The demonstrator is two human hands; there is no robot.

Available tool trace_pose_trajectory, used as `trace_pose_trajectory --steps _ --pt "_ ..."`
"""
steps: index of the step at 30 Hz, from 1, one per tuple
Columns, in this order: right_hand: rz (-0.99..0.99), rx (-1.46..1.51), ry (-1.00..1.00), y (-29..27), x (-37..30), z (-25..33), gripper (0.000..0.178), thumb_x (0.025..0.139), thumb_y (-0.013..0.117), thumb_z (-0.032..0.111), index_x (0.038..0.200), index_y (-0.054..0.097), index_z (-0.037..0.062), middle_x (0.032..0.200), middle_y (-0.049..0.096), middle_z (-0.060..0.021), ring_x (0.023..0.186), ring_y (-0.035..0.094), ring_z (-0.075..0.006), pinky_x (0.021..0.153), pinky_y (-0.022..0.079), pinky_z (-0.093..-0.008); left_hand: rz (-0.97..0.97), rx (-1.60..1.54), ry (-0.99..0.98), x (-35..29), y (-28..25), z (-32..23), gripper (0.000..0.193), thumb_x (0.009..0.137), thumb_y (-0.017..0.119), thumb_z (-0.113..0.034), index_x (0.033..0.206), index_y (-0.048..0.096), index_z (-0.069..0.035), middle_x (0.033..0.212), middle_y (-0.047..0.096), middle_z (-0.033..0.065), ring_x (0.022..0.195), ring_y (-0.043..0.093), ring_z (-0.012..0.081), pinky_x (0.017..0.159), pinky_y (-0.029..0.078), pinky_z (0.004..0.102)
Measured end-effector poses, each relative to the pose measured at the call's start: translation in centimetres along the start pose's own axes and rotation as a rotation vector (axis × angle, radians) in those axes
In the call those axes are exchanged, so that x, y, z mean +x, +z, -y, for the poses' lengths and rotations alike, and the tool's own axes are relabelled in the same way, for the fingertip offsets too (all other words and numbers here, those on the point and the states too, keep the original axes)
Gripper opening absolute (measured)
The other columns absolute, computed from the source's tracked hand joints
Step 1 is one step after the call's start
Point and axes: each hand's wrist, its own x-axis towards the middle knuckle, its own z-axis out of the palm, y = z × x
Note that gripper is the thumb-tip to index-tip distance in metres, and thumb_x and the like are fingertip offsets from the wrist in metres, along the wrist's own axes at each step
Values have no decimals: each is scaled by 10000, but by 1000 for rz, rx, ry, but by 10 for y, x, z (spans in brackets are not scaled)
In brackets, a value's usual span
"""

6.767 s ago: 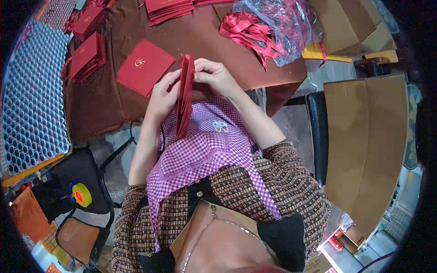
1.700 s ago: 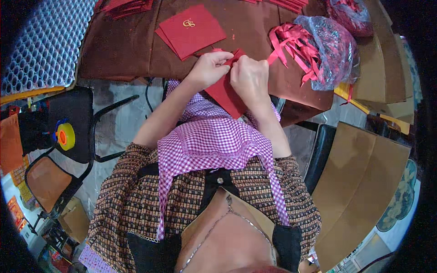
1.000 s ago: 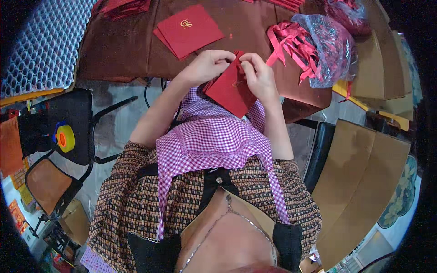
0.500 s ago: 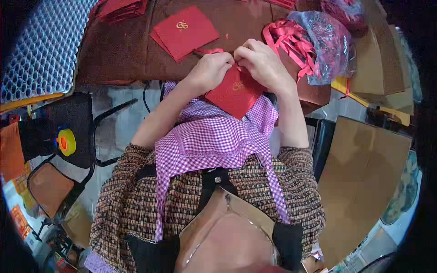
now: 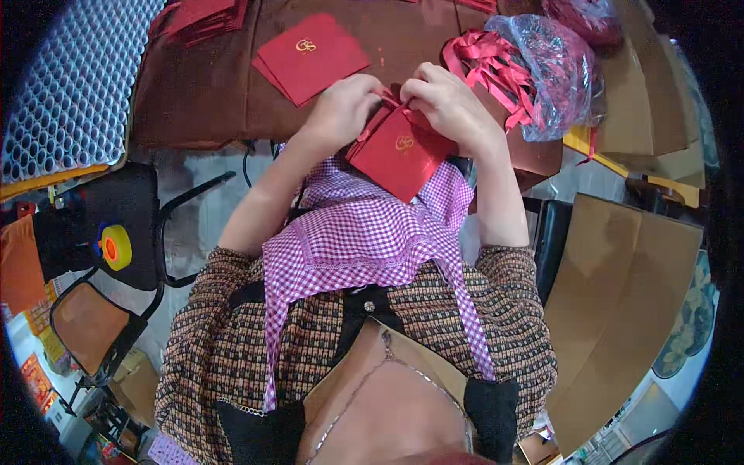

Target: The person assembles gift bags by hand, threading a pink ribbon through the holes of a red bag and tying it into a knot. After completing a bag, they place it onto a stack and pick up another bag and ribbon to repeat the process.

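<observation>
A red square pouch-like packet (image 5: pixel 401 159) with a gold emblem hangs at the table's near edge, over my lap. At its top corner, both hands work a red ribbon (image 5: pixel 390 99). My left hand (image 5: pixel 347 110) is closed, with a stretch of the ribbon between its fingertips. My right hand (image 5: pixel 448 105) pinches the ribbon beside the packet's top. The fingers partly hide how the ribbon runs there. Just beyond my left hand lies a small stack of matching red packets (image 5: pixel 314 58). To the right, loose red ribbons (image 5: pixel 496 74) spill from a clear plastic bag (image 5: pixel 554 77).
The table has a brown cover (image 5: pixel 194 101). More red packets (image 5: pixel 203 17) are piled at its far left. A tray of round cells (image 5: pixel 70 93) stands left. A chair (image 5: pixel 124 225) holds a yellow tape roll (image 5: pixel 116 246). Cardboard boxes (image 5: pixel 620 279) stand at right.
My left hand has moved slightly left and up, away from the packet, pulling at the ribbon. More of the ribbon and the packet's top now show. My right hand has barely moved.
</observation>
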Motion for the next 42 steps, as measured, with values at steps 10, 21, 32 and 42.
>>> trace_pose_trajectory --steps 10,21,32,42 --pt "-30 13 183 10 -16 -11 146 763 593 55 901 631 81 871 544 -117 889 555 -296 770 462 -394 -426 361 109 -2 -11 16 127 827 596 -68 940 611 -13 845 595 129 789 607 276 727 488 344" --pt "-396 299 321 22 -29 -19 220 804 611 51 1022 611 27 937 621 -124 879 613 -225 782 479 -310 97 21 -215 -44 10 -1 201 747 688 -149 854 608 1 760 554 101 636 543 200 592 447 327" --pt "-281 -64 896 26 -47 -44 441 836 582 440 805 656 6 793 651 -206 827 621 -391 734 470 -456 194 -36 -331 -41 1 -12 185 781 655 -138 884 582 -2 661 530 61 609 499 111 563 421 288" --pt "-483 168 716 41 -36 -75 143 815 633 146 854 617 10 839 661 -137 784 646 -236 735 503 -341 227 -336 -440 -37 -9 -4 225 819 576 -71 1019 586 32 785 555 -15 707 483 62 632 420 230"
